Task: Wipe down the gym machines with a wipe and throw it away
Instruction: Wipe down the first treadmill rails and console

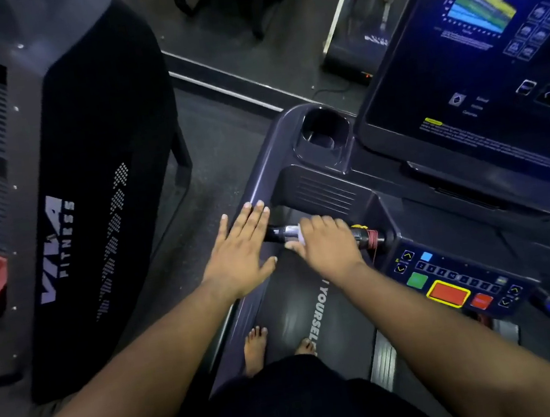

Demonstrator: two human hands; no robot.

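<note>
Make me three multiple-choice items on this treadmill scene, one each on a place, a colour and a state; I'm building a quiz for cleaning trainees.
1. Where is the right hand?
A. on the horizontal handlebar
B. in the cup holder
C. on the console screen

2. What colour is the big button outlined in yellow?
A. blue
B. red
C. white

3. How is the left hand?
A. fist closed
B. gripping a bottle
C. fingers straight, flat on the treadmill side rail

Answers: 1 A, its fingers curl over the bar with a white wipe under them; 2 B, it shows red beside the green button; 3 C, the fingers lie extended.
</note>
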